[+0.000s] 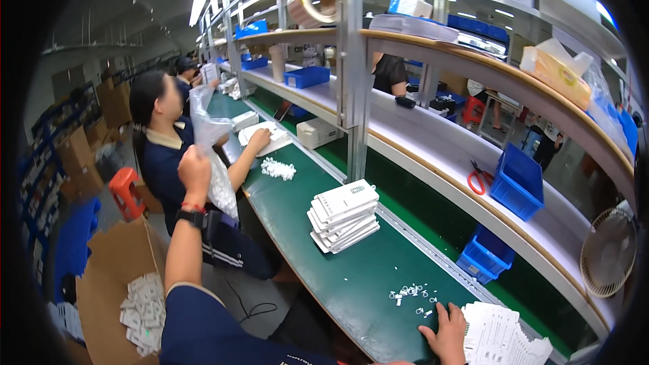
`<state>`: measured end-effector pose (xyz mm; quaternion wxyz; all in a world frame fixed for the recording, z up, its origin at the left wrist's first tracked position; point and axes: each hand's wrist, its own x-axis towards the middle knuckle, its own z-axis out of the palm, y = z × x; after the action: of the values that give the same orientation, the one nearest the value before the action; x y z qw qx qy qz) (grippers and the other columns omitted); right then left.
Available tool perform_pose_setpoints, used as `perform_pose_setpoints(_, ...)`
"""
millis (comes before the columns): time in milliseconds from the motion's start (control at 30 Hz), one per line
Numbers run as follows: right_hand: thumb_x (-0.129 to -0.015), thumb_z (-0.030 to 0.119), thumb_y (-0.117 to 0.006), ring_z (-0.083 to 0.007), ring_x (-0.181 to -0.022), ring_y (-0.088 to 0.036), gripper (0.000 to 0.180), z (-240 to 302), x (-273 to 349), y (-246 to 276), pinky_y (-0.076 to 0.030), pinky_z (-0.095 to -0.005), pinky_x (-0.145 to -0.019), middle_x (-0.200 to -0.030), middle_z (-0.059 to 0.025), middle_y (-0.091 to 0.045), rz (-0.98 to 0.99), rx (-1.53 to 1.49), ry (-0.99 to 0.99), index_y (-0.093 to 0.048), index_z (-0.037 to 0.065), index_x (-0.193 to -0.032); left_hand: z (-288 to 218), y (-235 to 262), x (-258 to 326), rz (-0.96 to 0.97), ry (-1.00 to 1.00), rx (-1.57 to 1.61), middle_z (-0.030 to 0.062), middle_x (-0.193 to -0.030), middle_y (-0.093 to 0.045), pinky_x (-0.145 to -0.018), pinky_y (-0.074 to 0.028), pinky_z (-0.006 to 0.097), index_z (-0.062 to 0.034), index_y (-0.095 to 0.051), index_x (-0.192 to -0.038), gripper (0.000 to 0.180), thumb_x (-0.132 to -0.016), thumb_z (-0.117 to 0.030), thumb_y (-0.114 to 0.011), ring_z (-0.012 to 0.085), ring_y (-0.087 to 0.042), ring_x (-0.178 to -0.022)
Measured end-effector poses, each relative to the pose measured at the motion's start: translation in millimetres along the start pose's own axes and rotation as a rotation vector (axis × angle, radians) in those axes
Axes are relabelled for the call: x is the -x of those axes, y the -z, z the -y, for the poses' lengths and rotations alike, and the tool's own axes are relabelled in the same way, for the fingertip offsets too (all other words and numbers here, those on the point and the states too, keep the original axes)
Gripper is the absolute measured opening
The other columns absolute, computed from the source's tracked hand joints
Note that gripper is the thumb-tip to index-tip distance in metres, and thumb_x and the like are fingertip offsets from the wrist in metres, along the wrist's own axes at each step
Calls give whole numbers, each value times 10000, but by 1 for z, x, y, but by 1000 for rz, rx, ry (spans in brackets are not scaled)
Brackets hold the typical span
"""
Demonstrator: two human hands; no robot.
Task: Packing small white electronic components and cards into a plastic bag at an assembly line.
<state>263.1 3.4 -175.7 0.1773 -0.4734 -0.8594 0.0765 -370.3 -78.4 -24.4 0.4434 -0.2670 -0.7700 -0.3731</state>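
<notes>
The left hand (195,170) is raised beyond the near edge of the green table (358,290), its fingers curled tight around a clear plastic bag (222,192). The bag's long axis runs roughly upright, its loose upper film standing above the fist and its lower end, heavy with small white pieces, hanging below and a little to the right. The right hand (446,334) is well apart from it, low on the table, with fingers spread and seemingly pinching nothing. It is clearly the nearer of the two to the scattered small white rings and bits (411,292), which lie just beyond its fingertips and to their left; whether it touches the closest is hard to tell. Printed white sheets (497,334) lie immediately to its right. Farther up the table, between the two hands from left to right, sits a stack of flat white casings (345,215), the top one's long axis slanting from lower left to upper right. A compact heap of small white parts (278,169) lies beyond, nearer the co-worker (162,162).
</notes>
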Motion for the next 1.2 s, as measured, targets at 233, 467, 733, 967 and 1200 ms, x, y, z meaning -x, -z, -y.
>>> perform_pose_setpoints(233,-665,305,-832,-434,-1219,-423,843,41,-9,31,-364,-449,-1028,-1321,-265,-422,-45,-370,37,-435,15,-1351,-83,104,-5,303,477,1319,52,-710,-589,-553,-479,302,-47,-583,-811,259,-981,-221,-493,181,-588,-606)
perform_pose_setpoints(467,-643,397,-870,-460,-1375,-231,1306,112,10,-7,-245,-483,-1114,-1497,-325,-138,-179,-768,317,42,13,-1496,-206,182,76,1076,711,1909,166,-872,-642,-705,-564,403,7,-572,-935,340,-1020,-265,-386,279,-667,-804)
perform_pose_setpoints(733,-953,432,-477,-329,-1271,-424,675,93,19,-6,-305,-442,-1091,-1420,-219,-386,-669,-1221,60,-304,-8,-1434,-308,200,148,1859,666,2193,275,-1298,-502,-1008,-438,480,14,-474,-1256,349,-1006,-224,-417,350,-510,-1216)
perform_pose_setpoints(967,-965,220,-564,-253,-1136,-524,460,-19,58,28,-414,-376,-985,-1259,-163,-515,-1028,-1026,-352,-403,-23,-1321,-329,122,175,1145,53,2026,110,-1352,-471,-1059,-344,385,-39,-387,-1360,418,-962,-104,-498,237,-441,-1269)
perform_pose_setpoints(1200,-908,318,-663,-179,-973,-543,452,-64,53,70,-426,-312,-877,-1081,-75,-592,-734,-1137,-414,-551,-38,-1163,-341,24,205,1371,170,1933,60,-1211,-568,-966,-393,265,7,-539,-1228,271,-980,-88,-488,91,-503,-1105)
